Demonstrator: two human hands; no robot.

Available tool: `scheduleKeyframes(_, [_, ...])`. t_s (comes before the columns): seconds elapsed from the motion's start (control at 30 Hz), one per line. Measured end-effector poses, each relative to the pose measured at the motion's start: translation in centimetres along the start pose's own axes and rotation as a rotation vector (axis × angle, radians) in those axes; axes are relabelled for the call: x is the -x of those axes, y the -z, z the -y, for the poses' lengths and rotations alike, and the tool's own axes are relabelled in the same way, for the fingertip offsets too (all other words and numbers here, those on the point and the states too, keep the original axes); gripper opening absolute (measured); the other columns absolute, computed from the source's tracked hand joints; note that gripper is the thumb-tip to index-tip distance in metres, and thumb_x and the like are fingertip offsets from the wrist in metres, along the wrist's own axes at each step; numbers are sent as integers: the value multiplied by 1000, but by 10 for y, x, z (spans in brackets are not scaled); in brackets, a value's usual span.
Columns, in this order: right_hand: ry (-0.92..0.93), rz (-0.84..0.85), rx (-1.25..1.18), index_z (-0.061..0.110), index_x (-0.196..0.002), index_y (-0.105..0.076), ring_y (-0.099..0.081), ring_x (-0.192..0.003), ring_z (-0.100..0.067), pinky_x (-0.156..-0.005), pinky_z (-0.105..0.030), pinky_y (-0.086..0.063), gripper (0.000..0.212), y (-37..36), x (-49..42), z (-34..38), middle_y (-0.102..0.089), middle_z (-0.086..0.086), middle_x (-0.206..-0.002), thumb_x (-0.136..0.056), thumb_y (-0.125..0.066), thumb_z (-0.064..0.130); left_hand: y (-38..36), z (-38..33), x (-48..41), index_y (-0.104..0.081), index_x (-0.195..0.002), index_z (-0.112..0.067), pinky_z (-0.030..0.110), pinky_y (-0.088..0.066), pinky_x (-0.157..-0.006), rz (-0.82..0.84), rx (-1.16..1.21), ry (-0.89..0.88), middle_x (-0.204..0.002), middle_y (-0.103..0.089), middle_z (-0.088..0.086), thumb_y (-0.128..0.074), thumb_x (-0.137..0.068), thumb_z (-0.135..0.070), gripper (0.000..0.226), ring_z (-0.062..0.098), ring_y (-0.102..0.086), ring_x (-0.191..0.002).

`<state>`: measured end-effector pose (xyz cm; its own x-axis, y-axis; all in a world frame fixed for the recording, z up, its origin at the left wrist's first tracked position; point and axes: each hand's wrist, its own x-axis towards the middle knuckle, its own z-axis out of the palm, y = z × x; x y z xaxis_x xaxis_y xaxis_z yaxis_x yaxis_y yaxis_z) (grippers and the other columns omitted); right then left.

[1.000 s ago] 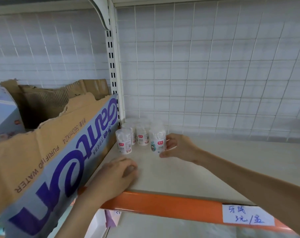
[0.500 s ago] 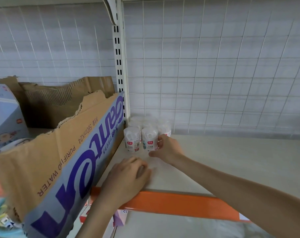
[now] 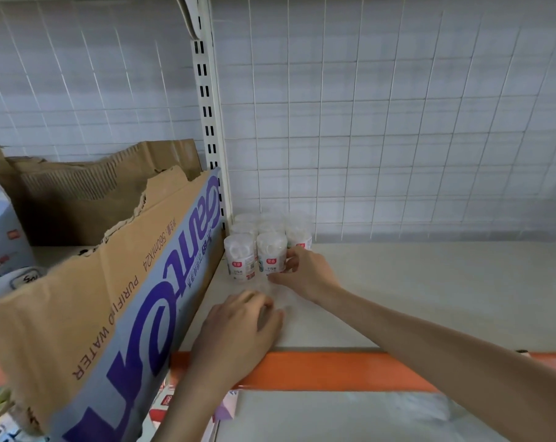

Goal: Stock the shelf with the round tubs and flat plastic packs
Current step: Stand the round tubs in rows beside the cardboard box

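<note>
The fingers [image 3: 293,260] of the right hand [image 3: 307,274] are curled round the right flank of a round tub [image 3: 271,255], with the thumb set low at its front base, so the tub is grasped upright with its foot on the shelf [image 3: 413,282]. Just left of the fingers, beyond the grasped tub, a neighbouring tub [image 3: 239,256] stands close beside it or touching it; which cannot be told. Just beyond the fingertips the rear tubs [image 3: 299,239] are packed in rows toward the wire grid [image 3: 365,138]. The step in hand is judged to be the seating of this tub in the front row. It is best done by a slide: the base should be kept flat, the tub eased leftward until it meets its neighbour, and the label left facing the aisle. The tubs look tall, narrow and light, so a push applied high up could tip one into the rest. Pressure is better kept low, and the fingers should be opened rightward, away from the row, so that nothing is dragged along. Nearer than the fingers and to their left, the left hand [image 3: 238,330] lies knuckles up on the shelf with its fingers bent. Whether anything is held beneath it cannot be told. Further left a cardboard box [image 3: 162,282] closes off that side, and the orange lip [image 3: 318,371] marks the front edge. Bare shelf lies to the right of the fingers, where further stock could be set. No flat plastic packs can be made out.
</note>
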<state>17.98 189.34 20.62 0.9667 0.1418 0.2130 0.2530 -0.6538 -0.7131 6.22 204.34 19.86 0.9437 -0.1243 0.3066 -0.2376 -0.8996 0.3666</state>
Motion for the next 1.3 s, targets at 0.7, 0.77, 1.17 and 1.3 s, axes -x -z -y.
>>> scheduleKeyframes(0.7, [-17, -68, 62, 23, -128, -51, -60, -101, -13, -80, -30, -51, 52, 31, 43, -2, -59, 7, -110, -83, -73, 39, 6, 0, 2, -61, -114, -28, 37, -49, -91, -6, 44, 43, -112, -62, -9, -43, -96, -52, 36, 12, -56, -100])
scheduleKeyframes(0.77, [16, -65, 147, 22, -130, -50, -58, -105, -14, -82, -28, -47, 51, 43, 56, -5, -58, 6, -116, -86, -69, 39, 8, 0, 2, -59, -121, -27, 35, -48, -90, 12, 54, 90, -117, -61, -6, -44, -97, -51, 37, 14, -56, -104])
scheduleKeyframes(1.17, [54, -173, 327, 21, -129, -53, -56, -110, -13, -86, -30, -46, 41, 150, 130, -70, -56, 6, -127, -93, -59, 40, -13, -93, 11, -58, -127, -29, 37, -41, -98, -13, 35, 62, -137, -54, -2, -50, -94, -53, 42, 24, -52, -122])
scheduleKeyframes(1.3, [70, -242, 272, 21, -121, -58, -57, -103, -11, -80, -27, -42, 34, 198, 156, -98, -58, 7, -120, -91, -61, 37, -36, -162, 18, -54, -131, -26, 39, -38, -104, -25, 37, 33, -141, -49, -2, -51, -94, -52, 46, 26, -48, -127])
